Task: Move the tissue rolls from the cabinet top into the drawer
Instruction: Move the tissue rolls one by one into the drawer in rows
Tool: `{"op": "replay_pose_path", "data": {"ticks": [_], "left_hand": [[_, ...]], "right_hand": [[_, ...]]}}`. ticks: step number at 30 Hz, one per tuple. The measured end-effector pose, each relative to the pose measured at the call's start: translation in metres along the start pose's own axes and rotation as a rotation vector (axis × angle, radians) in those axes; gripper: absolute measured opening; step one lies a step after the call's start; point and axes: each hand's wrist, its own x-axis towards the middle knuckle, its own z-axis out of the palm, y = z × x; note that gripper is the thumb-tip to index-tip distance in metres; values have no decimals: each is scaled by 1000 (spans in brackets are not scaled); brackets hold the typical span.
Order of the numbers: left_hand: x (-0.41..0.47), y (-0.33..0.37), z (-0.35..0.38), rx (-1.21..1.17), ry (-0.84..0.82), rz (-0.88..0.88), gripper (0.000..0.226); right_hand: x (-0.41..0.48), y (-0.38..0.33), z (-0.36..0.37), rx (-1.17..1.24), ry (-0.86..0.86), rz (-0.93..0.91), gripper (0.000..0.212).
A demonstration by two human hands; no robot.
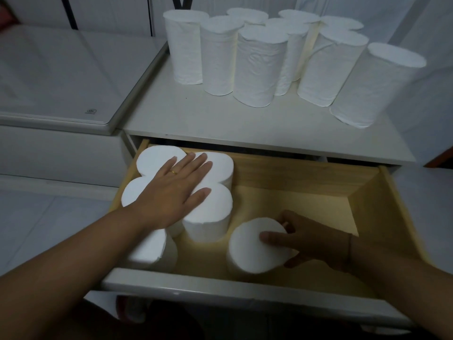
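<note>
Several white tissue rolls [255, 65] stand upright on the white cabinet top [191, 116]. Below it the wooden drawer [377, 200] is pulled open. Several rolls [210, 217] stand packed in its left half. My left hand [176, 190] lies flat with straight fingers on the tops of those rolls. My right hand [308, 239] grips one more roll [250, 251] standing near the drawer's front middle, thumb across its top and fingers curled round its far side.
A white glossy surface [61, 77] adjoins the cabinet on the left. The drawer's white front panel [220, 290] runs below my arms. The drawer's right half shows bare wooden floor [306, 200]. A white wall [431, 57] rises on the right.
</note>
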Motion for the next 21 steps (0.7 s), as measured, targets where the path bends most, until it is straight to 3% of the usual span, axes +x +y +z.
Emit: {"op": "replay_pose_path", "data": {"ticks": [8, 15, 21], "left_hand": [[-1, 4, -5, -81, 38, 58, 63], [2, 8, -2, -30, -76, 78, 67], [2, 7, -2, 0, -92, 74, 68]], "right_hand": [[4, 3, 15, 7, -117, 89, 65], [14, -6, 29, 12, -166, 100, 68], [22, -19, 50, 46, -241, 64, 56]]}}
